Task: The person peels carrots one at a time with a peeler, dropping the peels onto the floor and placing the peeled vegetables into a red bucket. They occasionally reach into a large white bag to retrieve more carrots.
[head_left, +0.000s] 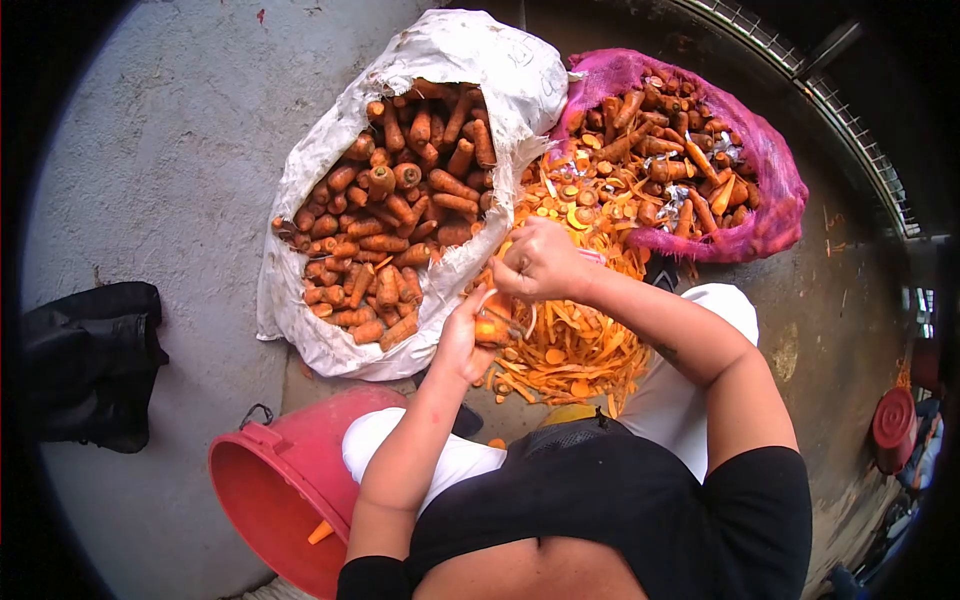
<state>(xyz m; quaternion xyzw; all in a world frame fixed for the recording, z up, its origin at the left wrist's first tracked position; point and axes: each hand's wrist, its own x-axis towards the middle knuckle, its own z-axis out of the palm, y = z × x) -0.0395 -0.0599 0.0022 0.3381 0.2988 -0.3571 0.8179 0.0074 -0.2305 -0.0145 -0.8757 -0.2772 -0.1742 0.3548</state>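
Note:
My left hand [466, 335] is wrapped round a carrot [495, 328], whose thick end shows between the fingers. Just above it, my right hand [540, 262] is closed against the carrot's upper side, gripping something I cannot make out. A thin pale curved strip [531, 318] shows beside the carrot. Below and behind both hands lies a heap of orange peelings [585, 345] with cut carrot ends among them. A white sack [450, 270] full of unpeeled carrots [385, 215] stands open to the left of my hands.
A pink mesh sack [785, 195] with carrots and silvery scraps lies at the upper right. At the lower left a red bucket [300, 440] is tipped on its side, an orange piece inside. Black cloth [95, 365] lies at far left; a red round container [893, 425] is at far right.

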